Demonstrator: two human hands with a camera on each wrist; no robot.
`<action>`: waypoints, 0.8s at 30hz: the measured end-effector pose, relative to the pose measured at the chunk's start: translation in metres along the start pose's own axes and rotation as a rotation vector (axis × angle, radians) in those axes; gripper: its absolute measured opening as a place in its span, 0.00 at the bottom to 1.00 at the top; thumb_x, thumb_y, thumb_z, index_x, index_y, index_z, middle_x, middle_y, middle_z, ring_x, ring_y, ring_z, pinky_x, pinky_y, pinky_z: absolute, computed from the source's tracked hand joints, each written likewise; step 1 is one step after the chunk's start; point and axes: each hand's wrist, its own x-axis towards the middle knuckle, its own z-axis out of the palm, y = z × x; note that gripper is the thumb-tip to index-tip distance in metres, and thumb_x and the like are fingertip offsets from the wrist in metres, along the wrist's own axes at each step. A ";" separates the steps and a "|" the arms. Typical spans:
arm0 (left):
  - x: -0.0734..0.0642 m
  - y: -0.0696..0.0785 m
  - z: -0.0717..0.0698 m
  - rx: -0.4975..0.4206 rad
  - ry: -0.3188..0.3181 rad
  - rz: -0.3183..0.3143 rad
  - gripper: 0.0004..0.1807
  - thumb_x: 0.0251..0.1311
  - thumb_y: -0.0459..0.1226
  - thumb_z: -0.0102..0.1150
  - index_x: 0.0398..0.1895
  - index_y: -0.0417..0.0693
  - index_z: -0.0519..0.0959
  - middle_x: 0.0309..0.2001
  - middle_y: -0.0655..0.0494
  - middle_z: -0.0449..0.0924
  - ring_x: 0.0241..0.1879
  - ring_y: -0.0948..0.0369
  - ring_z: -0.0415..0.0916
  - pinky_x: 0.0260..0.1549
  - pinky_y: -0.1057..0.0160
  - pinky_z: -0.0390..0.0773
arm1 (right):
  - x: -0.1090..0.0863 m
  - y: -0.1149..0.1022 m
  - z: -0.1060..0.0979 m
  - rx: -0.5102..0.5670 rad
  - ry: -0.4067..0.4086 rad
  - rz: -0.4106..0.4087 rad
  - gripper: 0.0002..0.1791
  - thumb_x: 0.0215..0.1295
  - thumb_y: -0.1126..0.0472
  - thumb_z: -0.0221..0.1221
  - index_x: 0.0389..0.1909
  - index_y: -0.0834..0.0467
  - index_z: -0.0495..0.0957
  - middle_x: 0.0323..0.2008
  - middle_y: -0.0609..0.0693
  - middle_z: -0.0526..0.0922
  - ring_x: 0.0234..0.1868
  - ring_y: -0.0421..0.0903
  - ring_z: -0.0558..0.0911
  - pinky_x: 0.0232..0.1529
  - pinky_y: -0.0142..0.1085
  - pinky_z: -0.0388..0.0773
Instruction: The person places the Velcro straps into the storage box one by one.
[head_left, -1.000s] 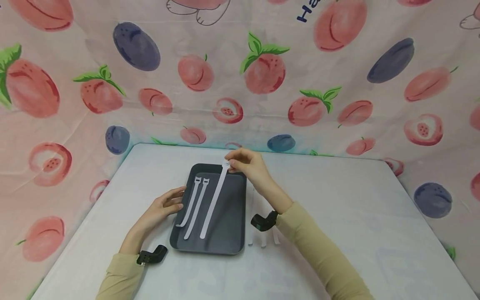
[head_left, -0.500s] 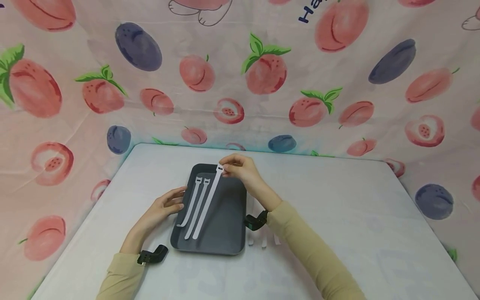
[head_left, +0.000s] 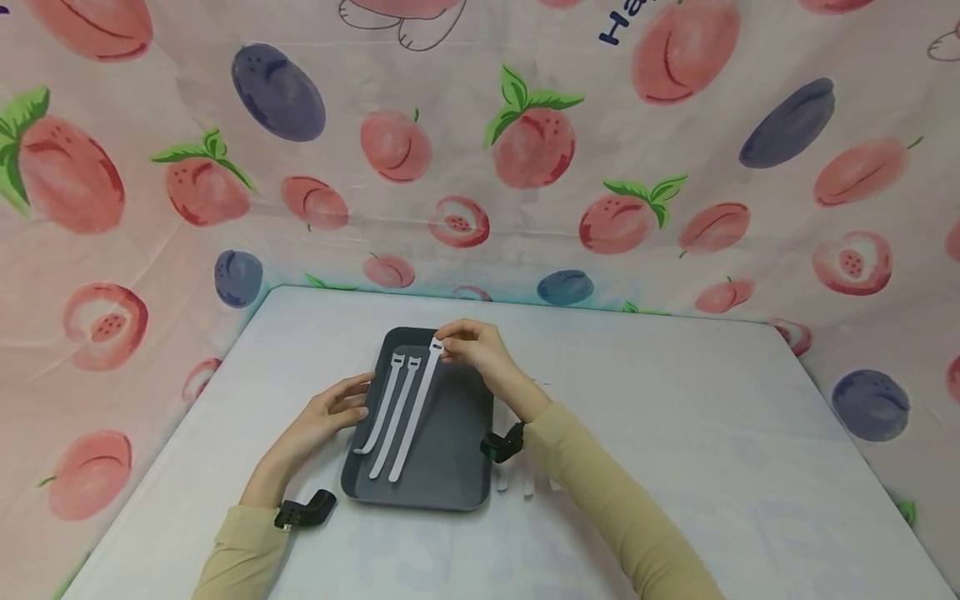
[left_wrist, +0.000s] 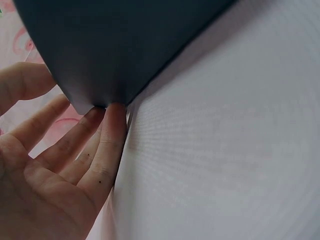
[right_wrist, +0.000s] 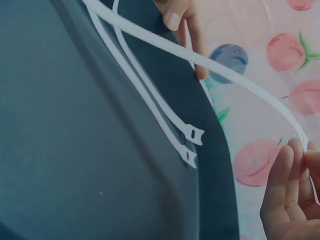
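On a white table [head_left: 675,433], a dark gray tray [head_left: 453,450] has a white cable tie [head_left: 416,412] held at a slant over it.
The right arm reaches up and across from the right; the right hand [head_left: 480,354] bends at the far side of the tray, its grip pinching the tie's slotted end between thumb and fingers. The left hand [head_left: 330,412] is on the left side, its grip loose, fingers a bit spread and touching the tray's edge. Two more ties [head_left: 395,417] lie in the tray, left of the held one.
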 end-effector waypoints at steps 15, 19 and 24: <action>0.002 -0.002 0.001 -0.001 -0.002 0.011 0.32 0.66 0.39 0.56 0.73 0.52 0.60 0.70 0.37 0.62 0.67 0.40 0.64 0.63 0.42 0.66 | 0.008 0.019 0.008 -0.007 0.034 0.092 0.10 0.66 0.71 0.55 0.45 0.69 0.79 0.27 0.48 0.78 0.27 0.40 0.80 0.52 0.53 0.78; 0.002 -0.001 0.001 -0.001 -0.005 0.022 0.32 0.66 0.38 0.55 0.73 0.51 0.59 0.70 0.37 0.62 0.67 0.40 0.64 0.60 0.55 0.70 | 0.009 0.021 0.010 -0.028 0.027 0.096 0.10 0.66 0.70 0.55 0.45 0.69 0.79 0.26 0.48 0.78 0.28 0.41 0.81 0.51 0.53 0.79; 0.001 0.000 0.000 -0.006 -0.005 0.028 0.32 0.66 0.37 0.55 0.73 0.50 0.59 0.70 0.37 0.62 0.67 0.40 0.64 0.53 0.73 0.69 | 0.011 0.023 0.012 -0.061 0.024 0.104 0.11 0.66 0.69 0.55 0.45 0.68 0.80 0.26 0.49 0.78 0.28 0.42 0.81 0.49 0.51 0.80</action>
